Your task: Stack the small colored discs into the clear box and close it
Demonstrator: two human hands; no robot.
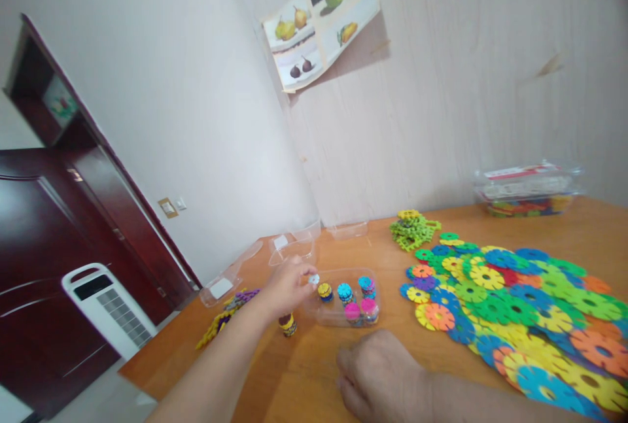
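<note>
My left hand [288, 284] reaches over the left end of a clear plastic tray [321, 318], its fingertips pinched on a small pale flower-shaped disc [314, 278]. Whether more pieces sit under that disc is hidden. Inside the tray stand several short stacks of small discs: a yellow-topped stack [324, 292], a light blue one [345, 293], a blue and pink one [366, 286] and two pink-topped ones [369, 308]. A yellow and dark stack [288, 325] stands outside, beside my left wrist. My right hand [377, 374] rests as a fist on the table, in front of the tray.
Large colourful notched discs [520, 305] lie heaped on the right of the table [304, 371]. Behind them are green lattice pieces [412, 230] and a lidded clear box [530, 191]. Yellow and purple pieces [226, 315] and clear plastic containers [294, 246] lie on the left.
</note>
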